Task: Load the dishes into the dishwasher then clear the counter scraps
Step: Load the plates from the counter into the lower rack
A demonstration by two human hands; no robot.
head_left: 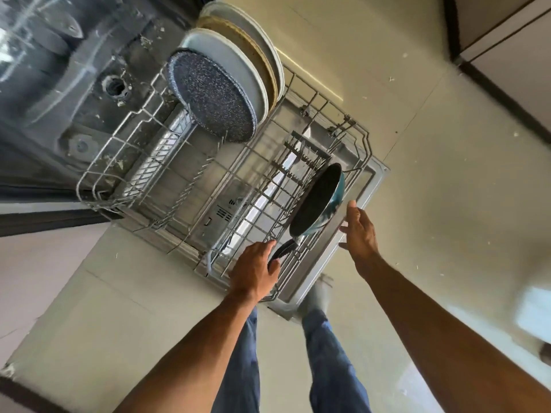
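A teal frying pan (317, 201) with a dark inside stands on edge in the near right corner of the pulled-out lower rack (185, 186). My left hand (255, 269) grips the pan's black handle (281, 250) at the rack's front. Just right of the pan's rim, my right hand (359, 231) hovers with straight fingers and holds nothing. A speckled blue plate (208, 96), a grey plate (235, 67), a tan plate (247, 40) and a white plate (259, 31) stand upright in the rack's far side.
The rack sits over the open dishwasher door (369, 198). The dark dishwasher tub (59, 84) lies at the upper left with food bits on its floor. My legs and a shoe (317, 296) stand by the door's front corner. Cabinets (507, 40) line the upper right.
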